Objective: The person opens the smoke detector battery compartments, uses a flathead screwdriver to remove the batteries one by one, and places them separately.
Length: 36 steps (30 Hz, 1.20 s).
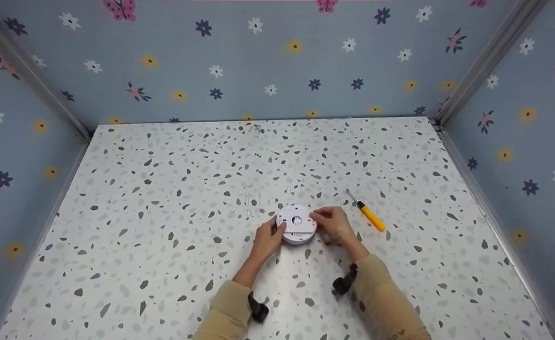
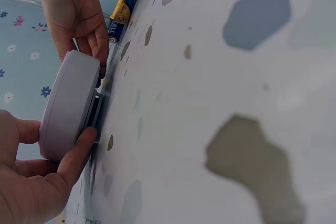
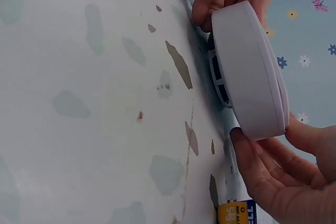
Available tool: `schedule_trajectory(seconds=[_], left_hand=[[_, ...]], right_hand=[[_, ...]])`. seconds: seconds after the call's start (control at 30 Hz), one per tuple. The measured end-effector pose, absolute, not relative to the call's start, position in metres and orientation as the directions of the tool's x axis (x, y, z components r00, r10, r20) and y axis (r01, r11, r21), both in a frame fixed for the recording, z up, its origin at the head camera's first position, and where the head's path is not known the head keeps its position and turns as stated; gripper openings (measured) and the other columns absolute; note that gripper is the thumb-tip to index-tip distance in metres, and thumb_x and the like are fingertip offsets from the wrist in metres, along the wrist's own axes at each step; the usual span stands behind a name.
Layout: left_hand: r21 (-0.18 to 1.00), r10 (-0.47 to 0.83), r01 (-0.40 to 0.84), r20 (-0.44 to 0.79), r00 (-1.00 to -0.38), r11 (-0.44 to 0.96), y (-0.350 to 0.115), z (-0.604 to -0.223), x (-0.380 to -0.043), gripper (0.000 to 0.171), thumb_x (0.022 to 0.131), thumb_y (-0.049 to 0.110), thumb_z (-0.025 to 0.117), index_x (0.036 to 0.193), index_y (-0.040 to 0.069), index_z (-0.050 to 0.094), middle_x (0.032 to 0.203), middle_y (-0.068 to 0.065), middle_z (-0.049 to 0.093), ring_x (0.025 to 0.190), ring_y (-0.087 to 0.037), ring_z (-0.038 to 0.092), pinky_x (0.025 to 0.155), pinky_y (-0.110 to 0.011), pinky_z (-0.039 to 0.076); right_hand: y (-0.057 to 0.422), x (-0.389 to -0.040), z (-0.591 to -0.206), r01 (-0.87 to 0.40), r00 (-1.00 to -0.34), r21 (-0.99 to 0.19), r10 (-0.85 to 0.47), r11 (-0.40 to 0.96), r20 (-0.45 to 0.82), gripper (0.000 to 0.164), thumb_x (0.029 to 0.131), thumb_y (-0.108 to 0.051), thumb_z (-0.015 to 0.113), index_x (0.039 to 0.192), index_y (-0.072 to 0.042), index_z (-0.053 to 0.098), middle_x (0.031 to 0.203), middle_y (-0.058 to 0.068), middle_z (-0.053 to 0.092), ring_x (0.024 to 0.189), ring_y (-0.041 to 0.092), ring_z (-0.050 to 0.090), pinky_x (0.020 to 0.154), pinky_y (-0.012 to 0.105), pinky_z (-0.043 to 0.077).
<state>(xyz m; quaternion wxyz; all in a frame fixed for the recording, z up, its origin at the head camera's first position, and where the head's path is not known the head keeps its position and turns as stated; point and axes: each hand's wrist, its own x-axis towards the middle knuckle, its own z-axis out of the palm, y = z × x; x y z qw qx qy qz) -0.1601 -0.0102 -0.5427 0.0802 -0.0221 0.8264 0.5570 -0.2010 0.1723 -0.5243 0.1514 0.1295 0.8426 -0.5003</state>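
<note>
A round white smoke detector (image 1: 297,236) is held between both hands, its slotted back plate with a round centre hole facing up. Dark vents (image 3: 218,74) show on its underside, toward the table. At its left edge my left hand (image 1: 267,240) grips the rim, thumb on top. My right hand (image 1: 335,223) pinches the opposite rim with thumb and fingers. In the right wrist view a thin gap runs between plate and body near the right thumb. Beside the right hand an AA battery (image 2: 123,17) lies on the table.
A screwdriver (image 1: 371,216) with a yellow and black handle lies on the speckled table (image 1: 164,226), right of the right hand. Flower-patterned panels (image 1: 239,61) wall the table at the back and both sides. A black wrist camera (image 1: 258,311) hangs at each sleeve.
</note>
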Motion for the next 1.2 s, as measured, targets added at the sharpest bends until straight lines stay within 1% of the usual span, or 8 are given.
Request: schedule_trajectory(seconds=[0.07,0.17,0.23,0.43,0.7,1.03,1.1,1.2], left_hand=[[0.918,0.059,-0.12,-0.153,-0.987,0.379,-0.0104,-0.5424,-0.1602,0.047,0.092,0.022,0.047,0.128,-0.007,0.039,0.12,-0.018,0.051,0.107,-0.023,0.049,0.094,-0.036,0.036],[0.92,0.067,-0.092,-0.127,-0.99,0.382,-0.0111,-0.5421,-0.1604,0.045,0.091,0.019,0.048,0.126,-0.008,0.041,0.108,-0.017,0.057,0.092,-0.021,0.053,0.084,-0.034,0.043],[0.924,0.071,-0.086,-0.121,-0.99,0.374,-0.0113,-0.5418,-0.1606,0.044,0.091,0.017,0.049,0.126,-0.008,0.042,0.105,-0.016,0.058,0.086,-0.019,0.053,0.08,-0.033,0.044],[0.928,0.078,-0.101,-0.138,-0.987,0.359,-0.0108,-0.5415,-0.1602,0.045,0.091,0.017,0.049,0.128,-0.007,0.04,0.112,-0.016,0.056,0.089,-0.018,0.052,0.083,-0.032,0.044],[0.927,0.071,-0.092,-0.126,-0.989,0.364,-0.0105,-0.5415,-0.1591,0.045,0.09,0.016,0.05,0.127,-0.009,0.041,0.105,-0.015,0.059,0.083,-0.017,0.053,0.076,-0.03,0.045],[0.93,0.055,-0.096,-0.123,-0.991,0.354,-0.0098,-0.5416,-0.1584,0.047,0.089,0.016,0.051,0.126,-0.01,0.04,0.112,-0.02,0.055,0.094,-0.022,0.054,0.086,-0.034,0.043],[0.931,0.046,-0.111,-0.135,-0.99,0.347,-0.0097,-0.541,-0.1584,0.047,0.089,0.018,0.051,0.127,-0.009,0.04,0.111,-0.019,0.056,0.093,-0.021,0.054,0.085,-0.032,0.043],[0.932,0.048,-0.118,-0.143,-0.989,0.343,-0.0094,-0.5405,-0.1591,0.046,0.09,0.019,0.05,0.127,-0.006,0.042,0.102,-0.014,0.059,0.085,-0.018,0.054,0.075,-0.029,0.046]], right_hand=[[0.1716,-0.2012,-0.5241,0.378,-0.918,-0.801,0.076,0.464,-0.389,0.024,0.083,-0.022,0.063,0.1,-0.006,0.064,0.093,0.007,0.061,0.079,0.016,0.058,0.071,0.026,0.049],[0.171,-0.2016,-0.5236,0.363,-0.925,-0.801,0.078,0.476,-0.373,0.023,0.082,-0.02,0.064,0.098,-0.004,0.064,0.093,0.008,0.062,0.08,0.016,0.058,0.072,0.026,0.049],[0.1709,-0.2019,-0.5234,0.352,-0.929,-0.8,0.081,0.485,-0.36,0.022,0.081,-0.019,0.064,0.098,-0.004,0.065,0.093,0.008,0.062,0.081,0.017,0.058,0.073,0.027,0.049],[0.1711,-0.2014,-0.5227,0.35,-0.932,-0.802,0.09,0.484,-0.352,0.022,0.081,-0.017,0.065,0.098,-0.003,0.065,0.092,0.008,0.063,0.082,0.017,0.058,0.074,0.028,0.049],[0.1715,-0.2001,-0.5235,0.433,-0.898,-0.804,0.121,0.407,-0.422,0.023,0.08,-0.017,0.066,0.101,-0.007,0.065,0.095,0.007,0.063,0.082,0.016,0.059,0.071,0.026,0.05],[0.1739,-0.1972,-0.5248,0.375,-0.923,-0.837,0.079,0.399,-0.376,0.024,0.08,-0.014,0.065,0.103,-0.008,0.065,0.098,0.008,0.063,0.088,0.017,0.059,0.078,0.027,0.048],[0.1733,-0.1971,-0.5245,0.376,-0.922,-0.831,0.078,0.41,-0.378,0.024,0.081,-0.015,0.065,0.104,-0.008,0.065,0.098,0.007,0.063,0.089,0.017,0.058,0.079,0.028,0.048],[0.1734,-0.1966,-0.5242,0.37,-0.923,-0.823,0.075,0.431,-0.376,0.026,0.082,-0.018,0.063,0.106,-0.008,0.064,0.101,0.008,0.062,0.092,0.018,0.057,0.082,0.03,0.046]])
